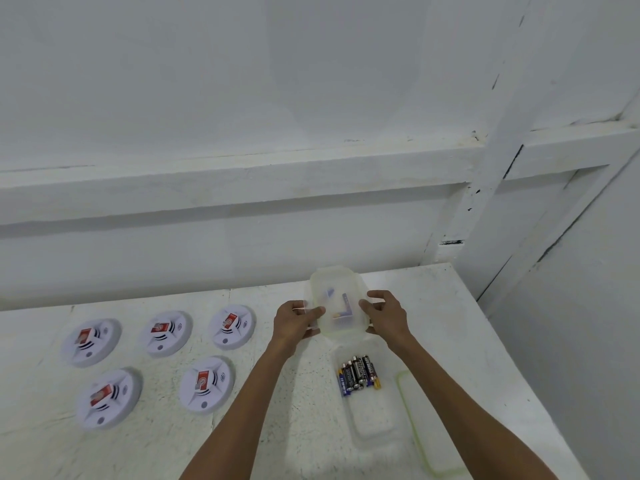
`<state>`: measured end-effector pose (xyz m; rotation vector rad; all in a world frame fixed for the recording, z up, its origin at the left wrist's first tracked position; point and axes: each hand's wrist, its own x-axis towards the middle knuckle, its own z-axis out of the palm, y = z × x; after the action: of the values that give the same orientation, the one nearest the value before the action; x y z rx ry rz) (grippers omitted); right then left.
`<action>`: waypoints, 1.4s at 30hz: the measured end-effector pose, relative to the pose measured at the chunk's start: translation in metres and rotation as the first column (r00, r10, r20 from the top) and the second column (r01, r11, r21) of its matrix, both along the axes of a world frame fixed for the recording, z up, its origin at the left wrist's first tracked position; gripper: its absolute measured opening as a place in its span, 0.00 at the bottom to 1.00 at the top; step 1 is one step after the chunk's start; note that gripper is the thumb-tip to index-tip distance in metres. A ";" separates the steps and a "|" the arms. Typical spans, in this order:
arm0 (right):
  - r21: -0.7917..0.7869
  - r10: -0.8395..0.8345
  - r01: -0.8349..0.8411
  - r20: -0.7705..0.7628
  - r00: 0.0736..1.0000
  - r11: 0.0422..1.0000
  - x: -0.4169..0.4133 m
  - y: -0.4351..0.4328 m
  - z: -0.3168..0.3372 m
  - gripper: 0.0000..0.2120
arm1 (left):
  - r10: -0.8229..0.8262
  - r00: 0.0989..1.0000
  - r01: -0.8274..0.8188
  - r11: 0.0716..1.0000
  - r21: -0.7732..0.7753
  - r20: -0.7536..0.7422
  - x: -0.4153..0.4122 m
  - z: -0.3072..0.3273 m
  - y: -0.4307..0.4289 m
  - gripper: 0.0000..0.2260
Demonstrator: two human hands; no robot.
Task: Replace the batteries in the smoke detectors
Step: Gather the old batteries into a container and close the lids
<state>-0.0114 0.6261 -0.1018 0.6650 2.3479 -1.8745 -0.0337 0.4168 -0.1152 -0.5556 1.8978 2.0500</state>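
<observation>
Several round white smoke detectors with red labels lie in two rows on the left of the white table. My left hand and my right hand each grip one side of a lidded translucent plastic box, which has a few batteries showing through it. The box is held tilted just above the table at the far middle. In front of it an open clear box holds several dark batteries at its far end.
A translucent lid with a green rim lies to the right of the open box. The table's right edge runs diagonally close by. A white wall with a ledge rises just behind the table.
</observation>
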 end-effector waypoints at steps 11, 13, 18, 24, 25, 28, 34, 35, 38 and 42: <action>0.222 0.058 -0.053 -0.016 0.998 0.974 -0.007 0.000 -0.008 0.20 | 0.037 0.997 -0.037 0.999 -0.012 -0.062 0.000 -0.004 0.006 0.26; 0.308 0.097 -0.086 -0.020 0.995 0.947 -0.009 -0.004 -0.011 0.23 | 0.052 0.995 -0.056 0.998 -0.044 -0.088 -0.001 -0.003 0.008 0.25; 0.046 -0.019 0.018 0.016 1.000 0.999 -0.014 -0.005 -0.015 0.16 | 0.023 0.999 -0.023 1.000 0.015 -0.032 -0.004 -0.002 0.008 0.24; -0.089 -0.030 0.038 0.088 0.996 0.995 -0.024 0.001 -0.013 0.14 | -0.020 1.000 0.022 0.998 0.052 -0.021 -0.006 0.000 0.006 0.21; -0.081 -0.029 0.036 0.090 0.996 0.996 -0.025 0.002 -0.013 0.14 | -0.021 1.000 0.023 0.998 0.056 -0.020 -0.006 -0.001 0.007 0.20; -0.045 -0.013 0.016 0.078 0.997 0.999 -0.022 0.003 -0.015 0.15 | -0.028 0.999 0.029 0.999 0.017 -0.023 -0.006 -0.006 0.008 0.18; 0.153 0.038 -0.031 -0.039 0.999 0.988 -0.019 0.000 -0.005 0.16 | -0.041 0.999 0.041 0.999 0.002 -0.001 -0.018 -0.005 0.010 0.17; 0.174 0.051 -0.042 -0.046 0.998 0.984 -0.019 -0.001 -0.004 0.16 | -0.044 0.999 0.044 0.999 0.008 0.022 -0.020 -0.003 0.009 0.17; 0.256 0.144 -0.134 -0.023 0.989 0.957 -0.021 0.003 0.001 0.19 | -0.031 0.998 0.033 0.998 -0.044 0.049 -0.024 -0.004 0.007 0.15; 0.242 0.451 -0.448 0.043 0.891 0.861 -0.023 0.019 0.009 0.31 | -0.049 0.998 0.050 0.998 -0.030 0.037 -0.026 -0.004 0.008 0.15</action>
<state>-0.0343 0.6446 -0.0923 0.0870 2.4882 -1.4065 -0.0593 0.4252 -0.1195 -0.5437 1.9065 1.9694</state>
